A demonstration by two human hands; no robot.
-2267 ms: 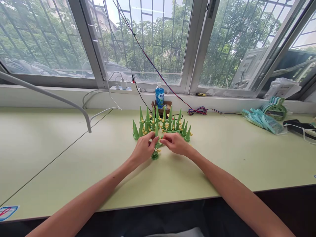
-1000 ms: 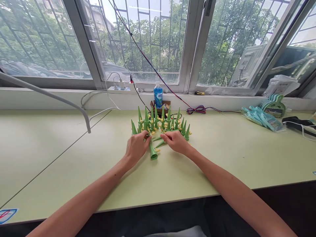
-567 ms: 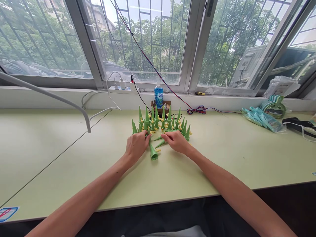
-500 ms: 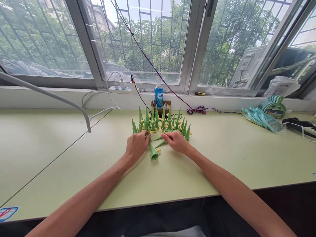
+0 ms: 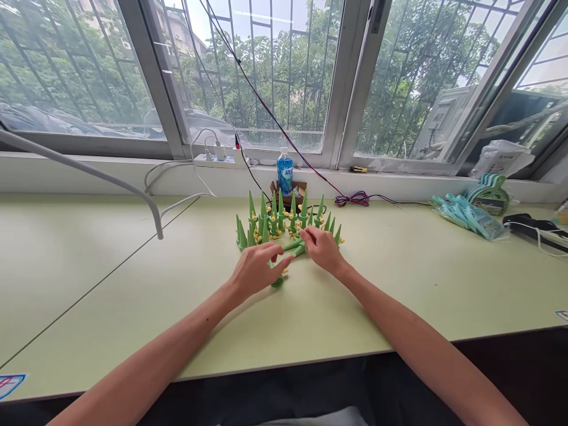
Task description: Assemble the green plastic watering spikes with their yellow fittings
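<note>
Several green cones (image 5: pixel 251 204) with small yellow pieces stand upright in a cluster on the pale green table (image 5: pixel 355 296). My left hand (image 5: pixel 260 267) is open, palm down, over a lying green cone (image 5: pixel 277 283) whose round base shows beneath it. Beside the cluster's right front, my right hand (image 5: pixel 323 248) has its thumb and fingers pressed together; what they hold, if anything, is too small to make out. Green cones (image 5: pixel 300 249) lie on their sides between my hands, their ends near my right fingers.
Behind the cones stands a blue bottle (image 5: pixel 284 171) by a small brown box. A bundled cable (image 5: pixel 355 199) lies to its right. Teal packets (image 5: pixel 470 216) and a black item (image 5: pixel 539 231) are at the far right. A grey metal tube (image 5: pixel 89 167) reaches in from the left.
My left hand has let go of the cone cluster, opened and moved right and toward me over the lying cone. My right hand has shifted slightly right and away.
</note>
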